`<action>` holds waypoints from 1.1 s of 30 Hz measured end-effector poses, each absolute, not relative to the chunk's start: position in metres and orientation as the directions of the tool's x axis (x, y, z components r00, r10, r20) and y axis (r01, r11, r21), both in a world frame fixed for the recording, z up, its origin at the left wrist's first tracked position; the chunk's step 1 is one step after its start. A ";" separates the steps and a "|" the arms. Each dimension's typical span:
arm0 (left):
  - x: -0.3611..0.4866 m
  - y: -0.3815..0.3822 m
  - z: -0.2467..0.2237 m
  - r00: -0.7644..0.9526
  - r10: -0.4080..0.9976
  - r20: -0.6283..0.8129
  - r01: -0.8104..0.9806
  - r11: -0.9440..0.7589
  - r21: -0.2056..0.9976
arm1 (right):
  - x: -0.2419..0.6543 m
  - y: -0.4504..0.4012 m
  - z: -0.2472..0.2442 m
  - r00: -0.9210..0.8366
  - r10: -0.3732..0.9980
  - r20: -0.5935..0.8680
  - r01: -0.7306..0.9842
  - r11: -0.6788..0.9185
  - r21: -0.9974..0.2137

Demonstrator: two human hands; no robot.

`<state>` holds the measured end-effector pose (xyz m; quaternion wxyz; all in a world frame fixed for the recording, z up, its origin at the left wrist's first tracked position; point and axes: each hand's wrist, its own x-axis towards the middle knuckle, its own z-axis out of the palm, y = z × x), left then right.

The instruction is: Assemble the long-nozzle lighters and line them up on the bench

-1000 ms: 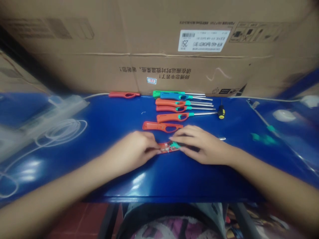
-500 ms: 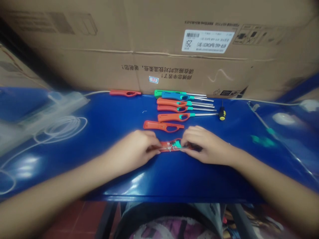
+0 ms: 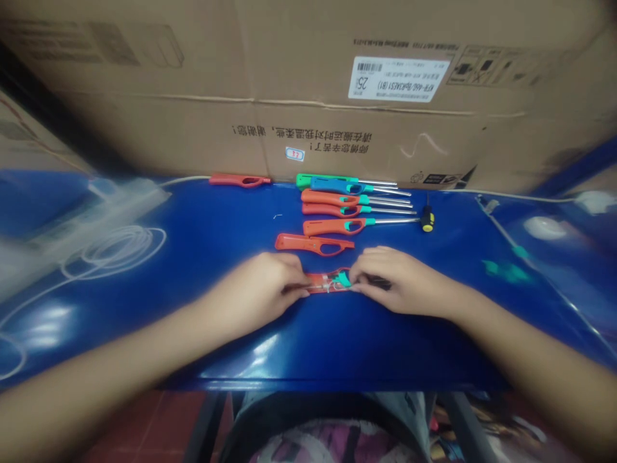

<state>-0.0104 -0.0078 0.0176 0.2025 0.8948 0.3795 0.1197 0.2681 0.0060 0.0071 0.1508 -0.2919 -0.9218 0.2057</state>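
Note:
An opened orange-red lighter [image 3: 319, 283] lies between my hands on the blue table, its inside facing up, with a green trigger piece and thin white parts showing. My left hand [image 3: 277, 283] pinches its left end between thumb and fingers. At the other end, my right hand [image 3: 385, 280] is closed on it near the green piece; the fingertips hide exactly what they grip. Just beyond lies a loose orange casing half [image 3: 294, 242] with a trigger loop. Farther back, several assembled long-necked lighters [image 3: 332, 227] lie side by side, their metal tubes pointing right.
A yellow-and-black screwdriver [image 3: 427, 222] stands right of the lighter tubes. At the back left lies a red casing piece [image 3: 238, 181]. Coiled white tubing [image 3: 120, 247] sits on the left, blurred green parts [image 3: 508, 271] on the right. A cardboard box [image 3: 193, 128] walls off the back.
The whole view has shifted slightly to the left. Both hands stay on the opened lighter in almost the same pose.

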 end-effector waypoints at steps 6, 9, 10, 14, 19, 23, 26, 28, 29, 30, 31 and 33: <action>-0.009 -0.008 0.018 0.667 0.744 0.052 0.658 -0.620 0.427 | 0.271 0.007 0.010 -0.814 0.559 0.157 0.460 0.786 -0.414; -0.008 -0.009 0.018 0.666 0.743 0.059 0.657 -0.623 0.424 | 0.272 0.007 0.010 -0.827 0.534 0.177 0.448 0.815 -0.368; -0.009 -0.009 0.018 0.664 0.745 0.059 0.659 -0.621 0.424 | 0.273 0.007 0.010 -0.830 0.526 0.184 0.445 0.824 -0.350; -0.009 -0.010 0.018 0.661 0.748 0.064 0.663 -0.622 0.417 | 0.273 0.007 0.010 -0.827 0.526 0.197 0.443 0.827 -0.347; -0.010 -0.010 0.017 0.678 0.725 0.120 0.672 -0.678 0.298 | 0.274 0.008 0.011 -0.822 0.541 0.175 0.438 0.799 -0.412; -0.008 -0.011 0.017 0.697 0.690 0.195 0.648 -0.722 0.244 | 0.275 0.008 0.011 -0.826 0.537 0.169 0.444 0.806 -0.391; -0.003 -0.012 0.014 0.755 0.622 0.210 0.561 -0.777 0.285 | 0.276 0.008 0.011 -0.832 0.533 0.152 0.451 0.811 -0.373; -0.001 -0.013 0.011 0.794 0.571 0.209 0.502 -0.809 0.305 | 0.276 0.008 0.011 -0.835 0.532 0.141 0.453 0.810 -0.372; 0.000 -0.013 0.009 0.806 0.555 0.206 0.484 -0.818 0.310 | 0.276 0.008 0.011 -0.836 0.532 0.137 0.454 0.810 -0.373; 0.000 -0.013 0.008 0.815 0.544 0.201 0.472 -0.824 0.314 | 0.276 0.008 0.011 -0.836 0.531 0.138 0.453 0.810 -0.373; 0.001 -0.013 0.006 0.820 0.538 0.194 0.466 -0.825 0.319 | 0.275 0.009 0.011 -0.836 0.530 0.141 0.451 0.811 -0.372; 0.001 -0.014 0.004 0.826 0.534 0.178 0.462 -0.824 0.328 | 0.275 0.009 0.011 -0.836 0.527 0.149 0.447 0.814 -0.370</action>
